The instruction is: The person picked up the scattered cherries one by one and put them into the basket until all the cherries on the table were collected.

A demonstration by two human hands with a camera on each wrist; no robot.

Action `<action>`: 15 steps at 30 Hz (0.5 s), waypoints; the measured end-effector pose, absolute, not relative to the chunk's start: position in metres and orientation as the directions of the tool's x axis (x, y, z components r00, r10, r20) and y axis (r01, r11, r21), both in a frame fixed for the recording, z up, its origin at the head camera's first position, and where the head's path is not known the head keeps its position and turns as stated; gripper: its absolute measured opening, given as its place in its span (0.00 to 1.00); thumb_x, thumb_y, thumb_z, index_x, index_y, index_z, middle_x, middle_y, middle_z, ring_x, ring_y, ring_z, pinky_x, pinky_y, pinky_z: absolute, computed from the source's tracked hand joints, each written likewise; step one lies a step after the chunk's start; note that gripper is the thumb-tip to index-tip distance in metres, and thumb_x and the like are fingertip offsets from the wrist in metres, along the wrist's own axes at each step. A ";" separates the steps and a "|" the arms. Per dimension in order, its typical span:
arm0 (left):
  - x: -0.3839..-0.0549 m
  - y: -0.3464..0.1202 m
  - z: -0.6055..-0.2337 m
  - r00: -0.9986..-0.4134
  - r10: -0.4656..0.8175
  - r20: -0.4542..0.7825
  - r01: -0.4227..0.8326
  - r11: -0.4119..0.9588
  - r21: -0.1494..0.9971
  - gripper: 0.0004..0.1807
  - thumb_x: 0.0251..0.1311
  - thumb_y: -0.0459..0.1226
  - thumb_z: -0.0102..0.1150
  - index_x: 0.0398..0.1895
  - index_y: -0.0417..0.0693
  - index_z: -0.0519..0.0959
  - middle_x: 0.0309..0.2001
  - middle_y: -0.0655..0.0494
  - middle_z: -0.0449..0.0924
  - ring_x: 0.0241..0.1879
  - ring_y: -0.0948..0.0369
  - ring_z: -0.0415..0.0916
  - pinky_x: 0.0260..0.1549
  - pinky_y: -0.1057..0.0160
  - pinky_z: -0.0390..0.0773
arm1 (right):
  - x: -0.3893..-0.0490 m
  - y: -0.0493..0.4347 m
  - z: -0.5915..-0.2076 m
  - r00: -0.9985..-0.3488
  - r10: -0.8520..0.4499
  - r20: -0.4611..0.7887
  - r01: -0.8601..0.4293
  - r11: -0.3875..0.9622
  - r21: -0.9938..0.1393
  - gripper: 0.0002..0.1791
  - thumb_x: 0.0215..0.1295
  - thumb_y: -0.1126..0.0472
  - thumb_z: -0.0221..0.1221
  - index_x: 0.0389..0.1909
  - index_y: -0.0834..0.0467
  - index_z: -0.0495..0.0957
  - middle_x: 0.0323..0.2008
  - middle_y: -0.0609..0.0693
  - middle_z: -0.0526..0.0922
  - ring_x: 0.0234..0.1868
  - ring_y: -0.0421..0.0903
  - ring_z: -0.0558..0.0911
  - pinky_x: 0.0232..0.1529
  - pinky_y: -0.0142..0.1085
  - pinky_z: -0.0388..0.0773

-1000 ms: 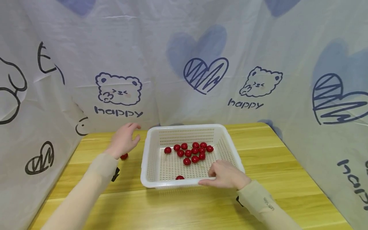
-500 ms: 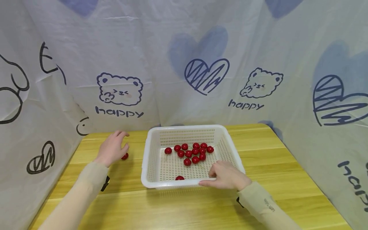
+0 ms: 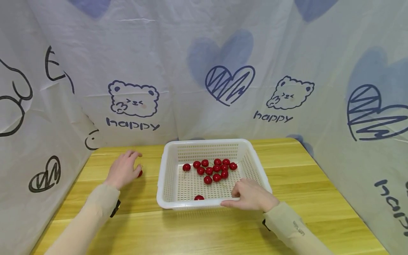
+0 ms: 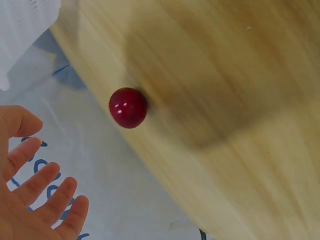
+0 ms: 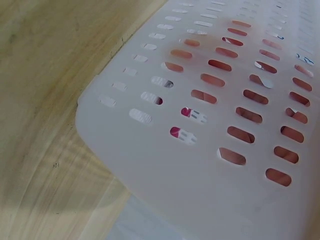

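A single red cherry (image 3: 140, 173) lies on the table left of a white plastic basket (image 3: 191, 204). My left hand (image 3: 123, 170) is over the table right beside that cherry, partly covering it in the head view. In the left wrist view the left hand's fingers (image 4: 42, 182) are spread and relaxed, apart from the cherry (image 4: 128, 107). My right hand (image 3: 253, 194) grips the basket's near rim at the right, thumb outside and fingers curled inside. Through the slots of the basket wall (image 5: 165, 170), the right wrist view shows parts of fingers.
Several red cherries (image 3: 216, 168) with thin stems lie on the basket floor, with one cherry (image 3: 199, 197) by the near wall. The basket stands on a wooden table (image 3: 204, 233). A printed cloth (image 3: 178, 78) hangs behind and at both sides.
My left hand has moved left and slightly down, beside the loose cherry, which it now partly covers. My right hand stays on the rim, and the basket has not visibly moved.
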State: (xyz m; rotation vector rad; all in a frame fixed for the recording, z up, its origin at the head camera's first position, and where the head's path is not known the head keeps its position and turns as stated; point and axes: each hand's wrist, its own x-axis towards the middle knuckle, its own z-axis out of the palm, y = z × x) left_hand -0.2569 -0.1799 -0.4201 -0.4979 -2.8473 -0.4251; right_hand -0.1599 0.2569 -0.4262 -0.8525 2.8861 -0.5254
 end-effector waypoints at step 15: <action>-0.259 -0.178 -0.444 -0.939 0.336 0.073 0.344 0.916 0.208 0.18 0.65 0.35 0.57 0.57 0.41 0.79 0.63 0.31 0.72 0.56 0.30 0.74 0.53 0.33 0.75 | -0.161 0.257 -0.426 -0.846 -0.533 -0.001 -0.499 0.793 -0.350 0.36 0.60 0.25 0.57 0.08 0.42 0.54 0.09 0.33 0.48 0.14 0.31 0.47 0.18 0.27 0.49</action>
